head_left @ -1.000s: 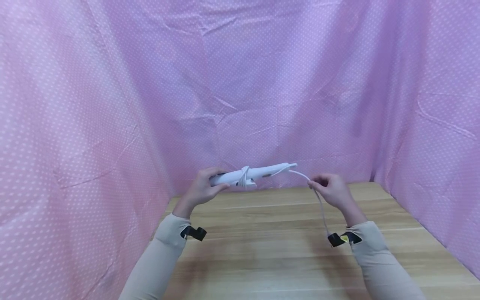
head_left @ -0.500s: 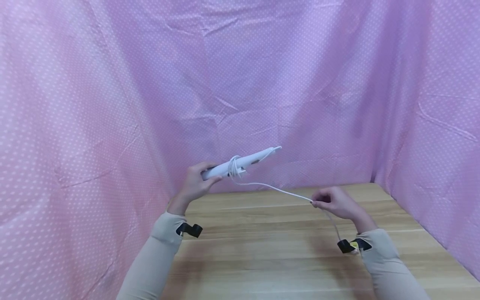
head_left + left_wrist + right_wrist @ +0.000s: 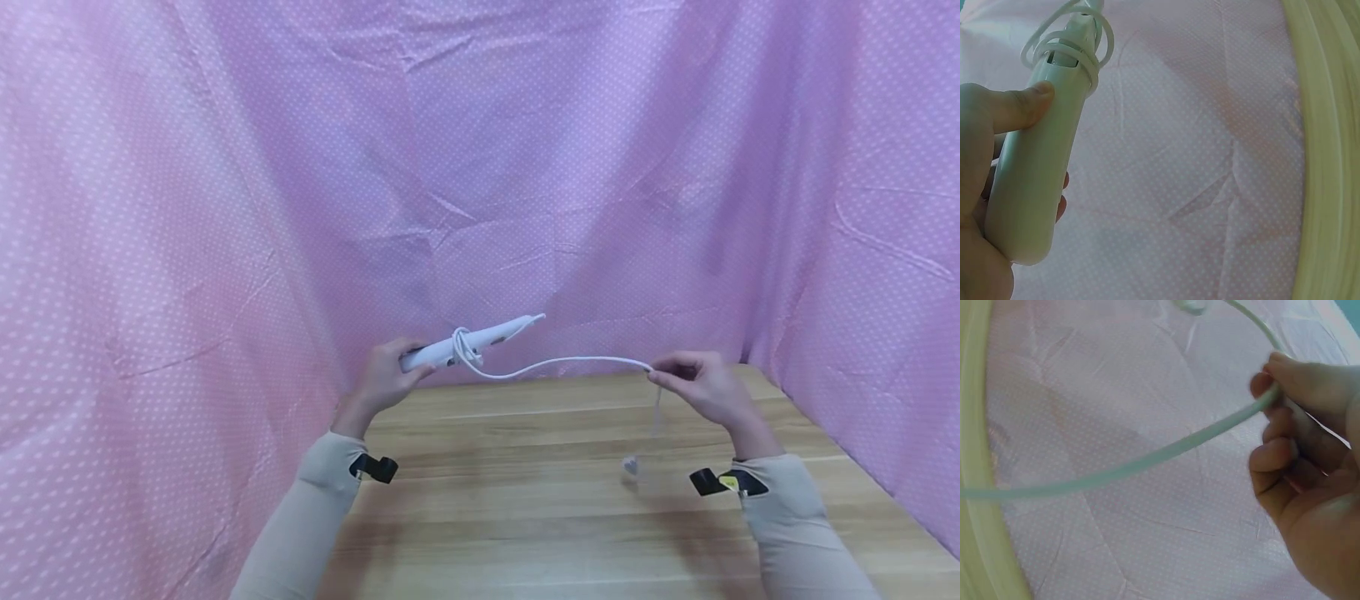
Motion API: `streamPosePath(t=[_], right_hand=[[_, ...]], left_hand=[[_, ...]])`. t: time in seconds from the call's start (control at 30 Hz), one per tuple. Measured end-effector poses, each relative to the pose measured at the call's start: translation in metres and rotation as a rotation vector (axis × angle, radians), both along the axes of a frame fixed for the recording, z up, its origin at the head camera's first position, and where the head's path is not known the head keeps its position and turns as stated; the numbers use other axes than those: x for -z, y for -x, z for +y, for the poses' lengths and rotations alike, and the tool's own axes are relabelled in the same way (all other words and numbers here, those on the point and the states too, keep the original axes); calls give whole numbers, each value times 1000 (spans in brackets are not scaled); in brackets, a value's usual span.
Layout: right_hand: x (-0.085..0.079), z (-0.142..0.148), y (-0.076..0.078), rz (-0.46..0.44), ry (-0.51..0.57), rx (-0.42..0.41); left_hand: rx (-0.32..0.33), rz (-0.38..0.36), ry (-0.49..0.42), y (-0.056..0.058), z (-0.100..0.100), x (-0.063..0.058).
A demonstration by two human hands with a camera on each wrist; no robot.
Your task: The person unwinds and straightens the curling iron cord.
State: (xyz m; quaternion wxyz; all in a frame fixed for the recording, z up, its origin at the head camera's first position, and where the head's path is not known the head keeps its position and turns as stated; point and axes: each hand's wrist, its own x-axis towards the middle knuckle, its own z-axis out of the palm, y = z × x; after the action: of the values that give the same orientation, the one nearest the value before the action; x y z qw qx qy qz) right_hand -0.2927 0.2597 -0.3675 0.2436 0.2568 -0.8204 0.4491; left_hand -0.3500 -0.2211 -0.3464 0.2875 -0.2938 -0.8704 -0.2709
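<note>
My left hand (image 3: 380, 382) grips a slim white hair straightener (image 3: 431, 353) by its broad rounded end, its thumb lying along the near side in the left wrist view. The narrow end points right and slightly up. A few loose turns of white cord (image 3: 1060, 47) circle the middle of the body. From there the cord (image 3: 570, 359) runs across to my right hand (image 3: 708, 387), which pinches it between thumb and fingertips. Past the pinch, the cord's free end hangs down to a blurred white plug (image 3: 631, 468), seen over the table.
A wood-grain table (image 3: 510, 517) lies beneath both hands. Pink cloth (image 3: 525, 167) with white dots hangs at the back and on both sides. Dark wrist cameras (image 3: 378, 468) are strapped over the beige sleeves.
My right hand has moved away to the right, drawing out more cord. Fewer, looser turns are left around the straightener, which has shifted left. The plug has swung into view.
</note>
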Motion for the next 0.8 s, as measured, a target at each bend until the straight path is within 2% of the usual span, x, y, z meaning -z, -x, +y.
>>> streamPosePath(t=[0.07,0.2,0.4,0.57,0.7,0.8], right_hand=[[-4,1,1,13,69,55],[-10,2,4,13,187,133],[-18,8,16,22,347,261],[-21,17,25,22,481,339],[-19,22,31,2,479,380],[-14,28,34,-48,399,423]], left_hand=[[-15,-10,28,0,-2,6],[8,-24,59,-2,-4,15],[83,-28,73,-6,-5,22],[182,-35,69,-11,-3,21],[226,-52,64,-13,-2,19],[263,-57,55,-16,-2,17]])
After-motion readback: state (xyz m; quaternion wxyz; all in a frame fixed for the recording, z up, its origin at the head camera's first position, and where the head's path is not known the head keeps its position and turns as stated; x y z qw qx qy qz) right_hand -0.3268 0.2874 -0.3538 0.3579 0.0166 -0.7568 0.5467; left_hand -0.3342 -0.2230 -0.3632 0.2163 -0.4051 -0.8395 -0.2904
